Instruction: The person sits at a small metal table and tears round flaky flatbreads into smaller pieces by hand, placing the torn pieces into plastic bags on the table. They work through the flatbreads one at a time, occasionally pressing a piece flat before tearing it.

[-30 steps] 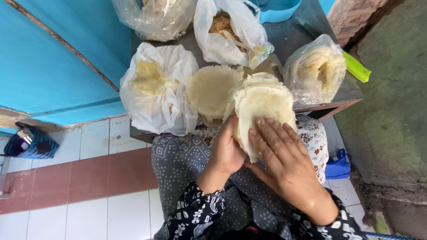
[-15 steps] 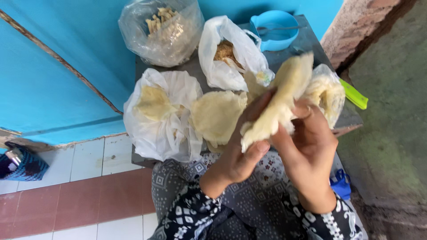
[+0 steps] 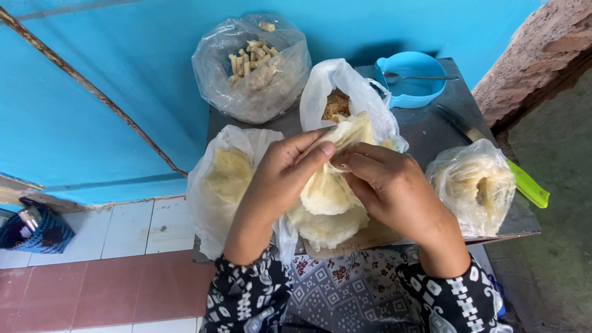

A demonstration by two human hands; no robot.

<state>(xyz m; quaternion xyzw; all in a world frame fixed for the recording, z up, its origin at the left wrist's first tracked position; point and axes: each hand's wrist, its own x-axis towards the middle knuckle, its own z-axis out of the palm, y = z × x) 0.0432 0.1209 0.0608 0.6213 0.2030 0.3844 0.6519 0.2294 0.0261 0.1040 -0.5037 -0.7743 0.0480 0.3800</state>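
Both hands pinch a pale wafer sheet (image 3: 330, 185) over the table (image 3: 431, 132).
Left hand (image 3: 280, 176) and right hand (image 3: 385, 182) grip its top edge; clear plastic bag (image 3: 250, 68) of sticks far left.

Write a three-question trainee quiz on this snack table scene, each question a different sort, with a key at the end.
1. True or false: the left hand and right hand both hold the pale round cracker above the stack of crackers.
2. Multiple choice: what lies in the blue bowl? A) a spoon B) a knife C) a cracker
3. Fill in: the clear bag at the far left of the table holds short ____-shaped snacks.

Key: 1 true; 2 A, a spoon; 3 stick.
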